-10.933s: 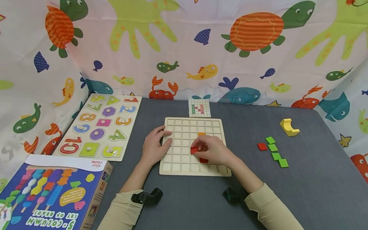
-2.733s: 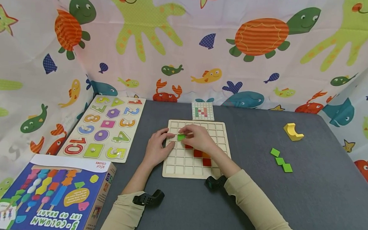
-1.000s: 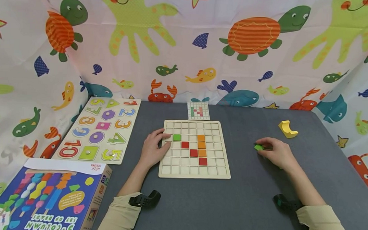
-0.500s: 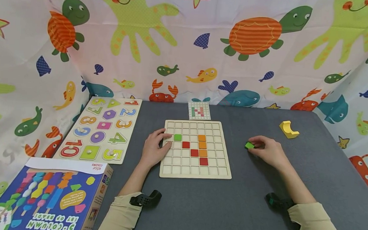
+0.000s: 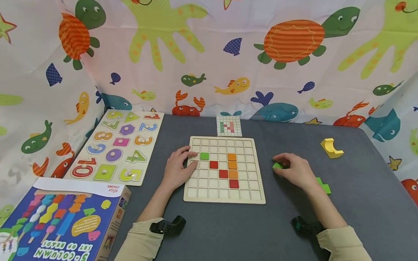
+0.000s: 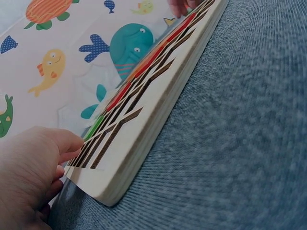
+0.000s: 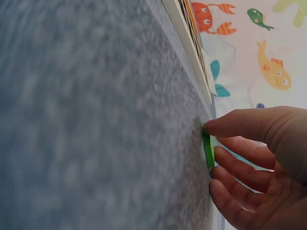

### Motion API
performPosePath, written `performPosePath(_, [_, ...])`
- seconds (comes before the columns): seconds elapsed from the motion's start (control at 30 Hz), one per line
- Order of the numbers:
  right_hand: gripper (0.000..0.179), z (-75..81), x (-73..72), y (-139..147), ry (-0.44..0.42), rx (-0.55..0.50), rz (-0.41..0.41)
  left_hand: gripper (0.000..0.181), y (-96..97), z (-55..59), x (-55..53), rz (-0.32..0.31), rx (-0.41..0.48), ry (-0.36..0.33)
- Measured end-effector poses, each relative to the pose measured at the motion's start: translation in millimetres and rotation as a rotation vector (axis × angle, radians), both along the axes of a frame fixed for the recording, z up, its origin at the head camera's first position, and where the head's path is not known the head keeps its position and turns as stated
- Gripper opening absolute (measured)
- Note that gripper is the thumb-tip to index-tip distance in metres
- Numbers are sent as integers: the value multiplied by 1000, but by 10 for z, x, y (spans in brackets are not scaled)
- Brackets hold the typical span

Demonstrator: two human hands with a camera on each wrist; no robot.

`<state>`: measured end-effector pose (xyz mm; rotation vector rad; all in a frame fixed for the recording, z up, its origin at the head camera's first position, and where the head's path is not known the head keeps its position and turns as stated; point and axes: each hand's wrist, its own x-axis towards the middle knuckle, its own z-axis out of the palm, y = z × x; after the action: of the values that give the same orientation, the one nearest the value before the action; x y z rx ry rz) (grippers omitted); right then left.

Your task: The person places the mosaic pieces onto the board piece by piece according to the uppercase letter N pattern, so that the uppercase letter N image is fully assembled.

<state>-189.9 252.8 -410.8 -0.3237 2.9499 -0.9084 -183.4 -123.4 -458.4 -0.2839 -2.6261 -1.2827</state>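
A square wooden grid board (image 5: pixel 206 193) lies mid-table. In its cells sit a green tile (image 5: pixel 204 156), three red tiles in a diagonal line, such as the red tile (image 5: pixel 213 164), and a column of three orange tiles (image 5: pixel 232 165). My left hand (image 5: pixel 178 167) rests at the board's left edge, index finger and thumb spread on its rim. Right of the board, my right hand (image 5: pixel 296 171) pinches a green square tile (image 5: pixel 277 165) between thumb and fingers. In the right wrist view this green tile (image 7: pixel 208 150) stands on edge, close over the table.
Two loose green tiles (image 5: pixel 326 189) lie beside the right wrist, near a yellow arched block (image 5: pixel 331 148). A small pattern card (image 5: pixel 228 126) stands behind the board. At left are a number puzzle board (image 5: pixel 113 149) and a blue bead-set box (image 5: pixel 65 221).
A green tile and a further red tile now sit in the board. My right hand went out to the loose tiles, picked up another green one and is moving left with it. The left hand stays put.
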Motion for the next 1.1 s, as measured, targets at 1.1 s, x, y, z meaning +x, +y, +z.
performPosePath(1.1, [32, 51, -101, -1388, -87, -242, 210, 28, -9, -27, -12, 0, -13, 3])
